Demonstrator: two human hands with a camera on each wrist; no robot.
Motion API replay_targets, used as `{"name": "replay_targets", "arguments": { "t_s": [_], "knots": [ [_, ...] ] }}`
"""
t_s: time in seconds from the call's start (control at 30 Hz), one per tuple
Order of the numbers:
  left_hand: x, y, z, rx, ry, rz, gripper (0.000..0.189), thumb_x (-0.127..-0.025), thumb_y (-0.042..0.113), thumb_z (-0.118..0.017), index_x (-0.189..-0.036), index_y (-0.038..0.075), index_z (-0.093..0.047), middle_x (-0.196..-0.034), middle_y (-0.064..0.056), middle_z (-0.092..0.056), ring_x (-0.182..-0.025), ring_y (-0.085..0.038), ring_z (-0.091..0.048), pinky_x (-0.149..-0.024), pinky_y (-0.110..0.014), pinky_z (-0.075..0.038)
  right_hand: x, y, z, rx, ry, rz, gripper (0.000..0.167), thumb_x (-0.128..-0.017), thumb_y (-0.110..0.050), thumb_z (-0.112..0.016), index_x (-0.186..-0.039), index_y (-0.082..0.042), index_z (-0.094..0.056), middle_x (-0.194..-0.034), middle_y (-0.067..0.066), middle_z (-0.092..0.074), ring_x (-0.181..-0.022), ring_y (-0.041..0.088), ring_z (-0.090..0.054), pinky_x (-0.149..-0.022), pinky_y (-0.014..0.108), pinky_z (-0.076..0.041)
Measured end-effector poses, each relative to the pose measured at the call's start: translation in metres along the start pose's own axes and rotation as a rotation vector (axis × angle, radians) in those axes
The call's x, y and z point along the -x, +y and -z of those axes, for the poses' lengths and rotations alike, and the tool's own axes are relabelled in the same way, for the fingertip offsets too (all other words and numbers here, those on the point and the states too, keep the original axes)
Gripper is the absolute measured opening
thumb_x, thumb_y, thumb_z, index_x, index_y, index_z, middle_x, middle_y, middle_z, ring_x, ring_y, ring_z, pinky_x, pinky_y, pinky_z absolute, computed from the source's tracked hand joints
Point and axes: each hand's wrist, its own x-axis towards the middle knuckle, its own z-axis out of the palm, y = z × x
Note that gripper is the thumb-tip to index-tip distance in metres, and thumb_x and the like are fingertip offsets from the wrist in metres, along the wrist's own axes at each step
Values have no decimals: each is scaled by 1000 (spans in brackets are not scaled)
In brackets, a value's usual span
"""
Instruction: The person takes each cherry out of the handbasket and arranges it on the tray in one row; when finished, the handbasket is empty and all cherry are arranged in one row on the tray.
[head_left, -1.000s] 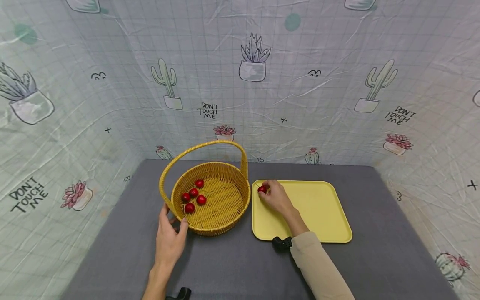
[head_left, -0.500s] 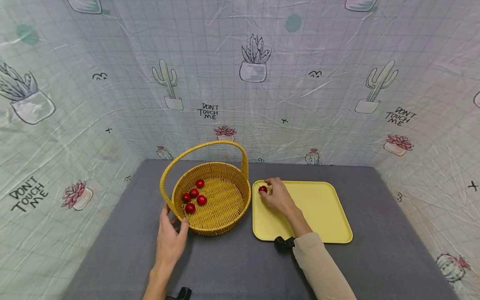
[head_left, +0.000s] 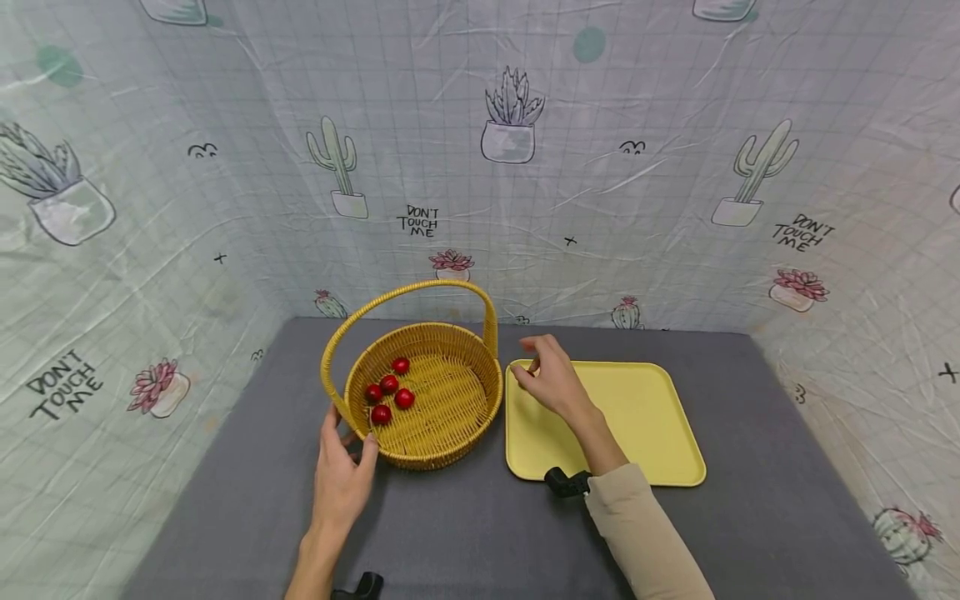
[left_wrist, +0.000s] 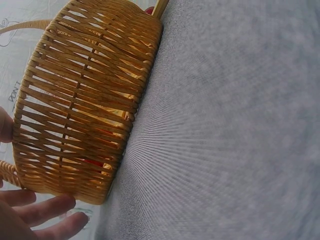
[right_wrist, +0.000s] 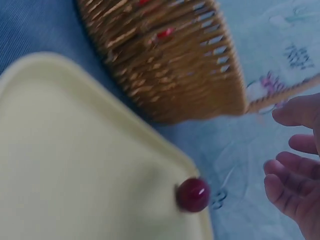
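Red and glossy, a single cherry (right_wrist: 194, 195) is borne by the yellow tray (head_left: 622, 417) at its far left corner, close by the rim; whether the rim is touched cannot be told. By that raised edge, round fruit is presumably kept from rolling off. In the head view the cherry is mostly covered by the right hand (head_left: 558, 379), which is held over the corner. In the right wrist view its fingers are seen loosely bent and parted, with nothing gripped between them.

Just left of the tray, the wicker basket (head_left: 450, 404) is set upright, placed there, it seems, so that both are kept within reach. Its left side is held by the left hand (head_left: 341, 479): the thumb is laid at the rim and the fingers are bent about the outer wall, near the foot of the handle (head_left: 438, 283). By such a grip a light basket is probably steadied. Five more cherries (head_left: 404, 399) are clustered inside, toward the left wall.

Tray and basket are both supported by a grey table (head_left: 465, 533), behind which a printed cloth (head_left: 525, 204) is hung, perhaps as a screen. The right forearm is covered by a beige sleeve (head_left: 648, 533).
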Motion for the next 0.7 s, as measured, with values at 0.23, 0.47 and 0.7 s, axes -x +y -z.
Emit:
{"name": "replay_targets", "arguments": {
  "t_s": [0.23,0.47,0.7],
  "knots": [
    [1,0,0,-2,1,-5,75,-101,28,-54,-162,23,-10,-163,-8,-29,-123,-31,-59,-88,-48,-52,-1,-30,4,-15,10,51,43,-96,-27,-67,-133,-7,-57,-125,14,-58,-90,23,-59,-72,33,-50],
    [1,0,0,4,3,-8,75,-101,28,-54,-162,24,-10,-163,-8,-29,-123,-32,-59,-88,-49,-52,-7,-51,-2,-29,-13,110,47,-95,-26,-68,-134,-2,-57,-121,14,-58,-88,24,-59,-75,35,-49],
    [1,-1,0,17,-3,-8,76,-101,28,-54,-162,24,-9,-163,-9,-29,-124,-32,-59,-89,-49,-52,-14,-66,-15,-33,-34,162,46,-93,-26,-71,-132,-5,-58,-120,14,-59,-87,19,-55,-75,33,-50]
  ]
}}
